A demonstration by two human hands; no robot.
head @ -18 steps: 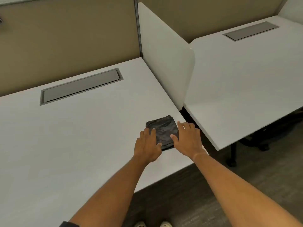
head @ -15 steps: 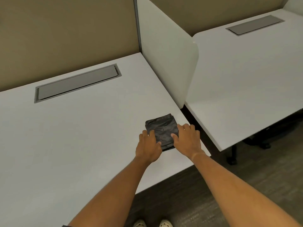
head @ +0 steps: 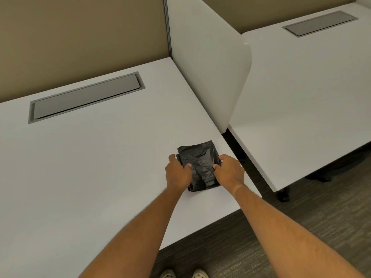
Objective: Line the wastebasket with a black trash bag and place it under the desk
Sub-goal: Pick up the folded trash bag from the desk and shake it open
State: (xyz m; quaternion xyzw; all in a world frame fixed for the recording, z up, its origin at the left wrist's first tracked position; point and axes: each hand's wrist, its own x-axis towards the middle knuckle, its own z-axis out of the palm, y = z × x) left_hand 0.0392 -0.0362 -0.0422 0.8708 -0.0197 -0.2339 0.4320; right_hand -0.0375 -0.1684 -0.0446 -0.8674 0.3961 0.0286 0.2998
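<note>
A folded black trash bag (head: pixel 199 161) lies near the front right corner of the white desk (head: pixel 96 167). My left hand (head: pixel 177 173) grips its left edge, thumb on top and fingers curled under the side. On the bag's right edge my right hand (head: pixel 229 172) pinches the plastic the same way. The bag's near part looks slightly raised between my hands. No wastebasket is in view.
A white divider panel (head: pixel 208 63) stands along the desk's right side, with a second white desk (head: pixel 311 93) beyond it. Each desk has a grey cable hatch (head: pixel 86 97). Dark carpet (head: pixel 241 247) and my shoes (head: pixel 184 273) show below the front edge.
My hands went from lying flat on the bag's near end to gripping its left and right edges. They moved apart and more of the bag now shows between them.
</note>
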